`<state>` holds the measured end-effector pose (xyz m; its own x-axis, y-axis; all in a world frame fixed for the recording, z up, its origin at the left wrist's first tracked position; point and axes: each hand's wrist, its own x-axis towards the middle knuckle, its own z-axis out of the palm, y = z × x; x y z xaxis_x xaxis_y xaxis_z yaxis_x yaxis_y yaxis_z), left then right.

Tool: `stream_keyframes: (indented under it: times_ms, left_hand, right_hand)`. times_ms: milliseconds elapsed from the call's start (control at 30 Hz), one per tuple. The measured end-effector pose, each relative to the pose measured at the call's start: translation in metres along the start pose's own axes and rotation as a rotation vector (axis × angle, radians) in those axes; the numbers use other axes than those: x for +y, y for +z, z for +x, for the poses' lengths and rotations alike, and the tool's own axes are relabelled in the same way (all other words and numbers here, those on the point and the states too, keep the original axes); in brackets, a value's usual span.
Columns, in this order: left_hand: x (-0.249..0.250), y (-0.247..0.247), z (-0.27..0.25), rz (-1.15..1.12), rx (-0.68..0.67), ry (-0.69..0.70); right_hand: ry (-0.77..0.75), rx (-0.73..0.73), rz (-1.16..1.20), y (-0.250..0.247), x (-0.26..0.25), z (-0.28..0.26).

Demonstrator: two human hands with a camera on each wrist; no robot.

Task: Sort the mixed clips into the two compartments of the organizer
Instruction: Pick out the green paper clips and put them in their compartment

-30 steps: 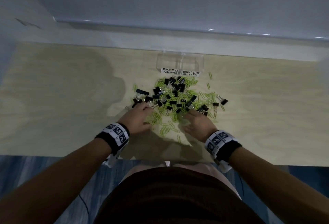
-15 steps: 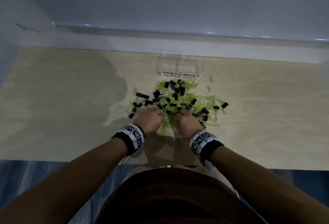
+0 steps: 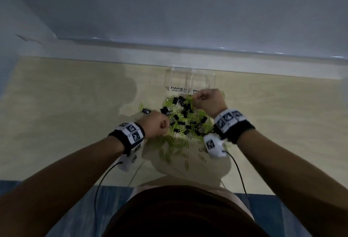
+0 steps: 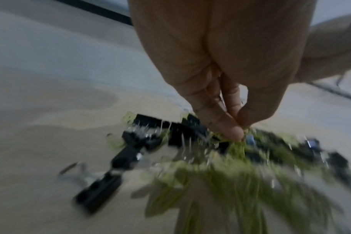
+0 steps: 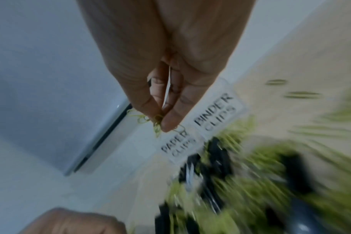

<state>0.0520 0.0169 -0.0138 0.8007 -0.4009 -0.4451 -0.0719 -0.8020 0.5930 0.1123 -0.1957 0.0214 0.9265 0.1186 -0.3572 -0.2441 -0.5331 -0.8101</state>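
A heap of green paper clips [image 3: 175,143] mixed with black binder clips [image 3: 178,101] lies on the wooden table. Behind it stands a clear two-compartment organizer [image 3: 190,79] labelled PAPER CLIPS [image 3: 178,89] on the left and BINDER CLIPS [image 5: 214,114] on the right. My right hand [image 3: 206,100] is raised just in front of the labels and pinches a small bunch of green paper clips [image 5: 150,121]. My left hand [image 3: 158,124] is closed at the heap's left edge, its fingertips [image 4: 232,133] pinching green paper clips; that view is blurred.
The table [image 3: 66,114] runs wide to both sides of the heap. A pale wall ledge [image 3: 169,56] rises right behind the organizer. Stray paper clips [image 3: 202,158] lie near the front edge. Cables hang from both wrist cameras.
My right hand has lifted off the heap and moved forward to the organizer's labels with paper clips. My left hand has closed and shifted slightly left and up.
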Motion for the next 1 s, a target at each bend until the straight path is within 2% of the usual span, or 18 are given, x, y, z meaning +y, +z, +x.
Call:
stream_keyframes:
  times_ms: [200,300,367,500,667,733,800,900,1000]
  left_hand:
    - [0.023,-0.061,0.039,-0.345,0.359,-0.027]
    - [0.034,-0.083,0.071,-0.400,0.530,-0.069]
    - [0.040,-0.087,0.091,-0.388,0.580,-0.100]
    - [0.041,-0.075,0.111,-0.174,0.461,-0.087]
    - [0.035,-0.043,0.071,0.024,0.371,0.065]
    - [0.025,-0.025,0.038,0.074,0.257,0.120]
    - [0.008,-0.006,0.005,0.166,0.088,0.148]
    - [-0.017,0.020,-0.022,0.254,-0.093,0.151]
    - [-0.028,0.041,-0.026,0.294,-0.055,0.159]
  right_hand:
    - [0.036,0.097,-0.063,0.014,-0.038,0.082]
    - [0.056,0.091,-0.118,0.021,-0.038,0.093]
    - [0.029,0.121,-0.155,0.016,-0.032,0.084]
    - [-0.097,0.073,-0.234,0.007,-0.012,0.031]
    - [-0.287,-0.327,-0.505,0.022,0.032,-0.041]
    - [-0.377,-0.442,-0.575,0.031,0.045,-0.062]
    - [-0.380,-0.525,-0.628,0.040,0.056,-0.071]
    - [-0.380,-0.486,-0.653,0.056,0.066,-0.072]
    - [-0.427,-0.450,-0.741,0.069,0.069,-0.068]
